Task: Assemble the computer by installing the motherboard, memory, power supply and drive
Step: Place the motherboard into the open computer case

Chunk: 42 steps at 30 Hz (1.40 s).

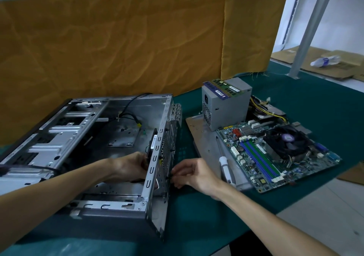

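inside: left hand [129, 166] at case [59, 137] wall

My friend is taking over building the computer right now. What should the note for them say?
Left hand is inside the open case, holding the small black fan at the rear wall. Right hand pinches a fastener on that wall's outside. Motherboard, power supply with memory sticks on top, and screwdriver all lie on the mat. Nothing is installed yet: everything is left.
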Motion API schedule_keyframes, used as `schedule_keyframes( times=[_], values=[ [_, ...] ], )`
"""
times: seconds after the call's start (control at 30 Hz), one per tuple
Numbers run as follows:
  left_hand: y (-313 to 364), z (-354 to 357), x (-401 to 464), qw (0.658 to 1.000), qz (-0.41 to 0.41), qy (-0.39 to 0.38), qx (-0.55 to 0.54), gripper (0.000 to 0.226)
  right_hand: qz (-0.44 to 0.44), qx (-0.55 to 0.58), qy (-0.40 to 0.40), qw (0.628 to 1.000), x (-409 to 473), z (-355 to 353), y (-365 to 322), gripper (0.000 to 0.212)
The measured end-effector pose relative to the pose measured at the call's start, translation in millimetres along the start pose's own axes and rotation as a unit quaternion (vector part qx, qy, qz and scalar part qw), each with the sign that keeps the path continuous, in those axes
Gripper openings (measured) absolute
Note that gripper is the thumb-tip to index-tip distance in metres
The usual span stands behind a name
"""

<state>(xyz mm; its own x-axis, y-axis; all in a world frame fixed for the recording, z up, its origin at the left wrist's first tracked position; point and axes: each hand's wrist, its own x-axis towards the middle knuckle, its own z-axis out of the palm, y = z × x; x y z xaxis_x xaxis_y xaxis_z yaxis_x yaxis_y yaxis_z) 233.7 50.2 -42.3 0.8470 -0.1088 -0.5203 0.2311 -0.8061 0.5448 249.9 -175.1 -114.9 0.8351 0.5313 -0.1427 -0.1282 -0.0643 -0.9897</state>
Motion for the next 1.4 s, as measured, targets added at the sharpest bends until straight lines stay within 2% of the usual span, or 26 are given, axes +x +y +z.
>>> schedule_keyframes(
  times=[0.2,0.43,0.6,0.77,0.97,1.1,1.4],
  values=[
    [4,-1,-3,1.000,-0.004,-0.010,0.024,0.029,0.004,0.009,-0.030,1.000,-1,2,0,0.014],
    [3,-3,-1,0.999,0.006,-0.028,0.025,0.019,0.002,-0.029,-0.031,0.999,-4,3,-5,0.009],
    [4,-2,0,0.999,0.007,-0.020,0.033,0.016,-0.004,0.001,-0.027,1.000,-4,3,-6,0.028],
    [2,-2,2,0.999,0.013,-0.026,0.029,0.017,0.000,0.021,-0.022,1.000,-2,2,-4,0.035],
    [-2,-2,5,0.999,0.023,-0.027,0.010,0.022,-0.008,0.014,-0.044,0.999,0,0,-4,0.037],
    [-3,-2,6,0.999,0.017,-0.019,0.027,0.017,-0.011,0.022,-0.038,0.999,1,0,-4,0.037],
    [-5,-3,10,1.000,0.010,-0.017,0.022,0.022,-0.012,0.006,-0.034,0.999,3,0,-4,0.036]
  ],
)
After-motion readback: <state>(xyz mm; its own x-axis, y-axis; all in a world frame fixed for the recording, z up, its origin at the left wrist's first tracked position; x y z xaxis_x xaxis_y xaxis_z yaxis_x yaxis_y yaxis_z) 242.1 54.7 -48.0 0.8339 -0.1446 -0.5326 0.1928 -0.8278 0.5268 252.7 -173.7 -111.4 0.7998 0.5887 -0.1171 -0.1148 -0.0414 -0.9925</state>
